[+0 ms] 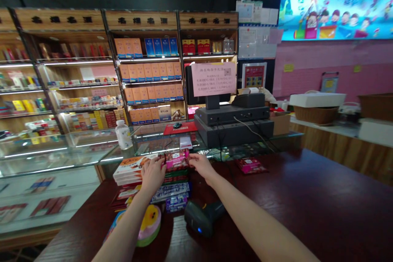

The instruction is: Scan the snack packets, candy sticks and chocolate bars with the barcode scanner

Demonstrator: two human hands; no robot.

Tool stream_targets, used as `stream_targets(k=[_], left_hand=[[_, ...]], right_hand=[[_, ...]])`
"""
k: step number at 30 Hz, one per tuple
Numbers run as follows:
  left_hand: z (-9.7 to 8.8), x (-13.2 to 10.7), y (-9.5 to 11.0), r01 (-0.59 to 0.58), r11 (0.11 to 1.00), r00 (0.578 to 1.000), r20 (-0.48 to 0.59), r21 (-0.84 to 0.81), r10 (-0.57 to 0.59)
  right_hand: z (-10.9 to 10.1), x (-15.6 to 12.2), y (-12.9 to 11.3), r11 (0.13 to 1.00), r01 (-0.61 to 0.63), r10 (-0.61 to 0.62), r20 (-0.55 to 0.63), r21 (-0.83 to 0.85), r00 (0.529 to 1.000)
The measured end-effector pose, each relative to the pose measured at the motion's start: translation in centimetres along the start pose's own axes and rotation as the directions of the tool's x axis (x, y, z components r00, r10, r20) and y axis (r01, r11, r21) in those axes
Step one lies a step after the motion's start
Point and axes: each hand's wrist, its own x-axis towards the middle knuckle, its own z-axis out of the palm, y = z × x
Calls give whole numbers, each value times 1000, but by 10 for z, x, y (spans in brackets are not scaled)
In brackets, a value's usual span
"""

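Note:
A pink and dark red snack packet (177,160) lies on top of a stack of packets, between my two hands. My right hand (201,166) pinches its right edge. At its left end, my left hand (152,173) has its fingers closed around the corner, beside white and orange boxes (127,170). Below are green packets (175,177), blue-and-white patterned packets (172,191) and purple-blue packets (176,203). A black barcode scanner (199,217) lies on the table in front of the stack. Near my left forearm sits a round tub with a yellow duck picture (150,221).
Another pink snack packet (251,165) lies to the right on the dark wooden table (294,200). Behind the stack is a glass counter with a white bottle (123,135), a mouse (177,125) and a cash register (231,114). A cable hangs behind my right hand.

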Motion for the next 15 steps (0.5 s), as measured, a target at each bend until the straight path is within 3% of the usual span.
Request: stream_targets(k=[5,15], left_hand=[[-2,-5,6,21,1000,1000,18,-13,-20],[-2,-11,15,57,995,998,23,-79,-56]], right_hand=[[-5,-4,4,996,-67,68,-13,66,998],[-13,-17,2,983,-70,82,-69,169,994]])
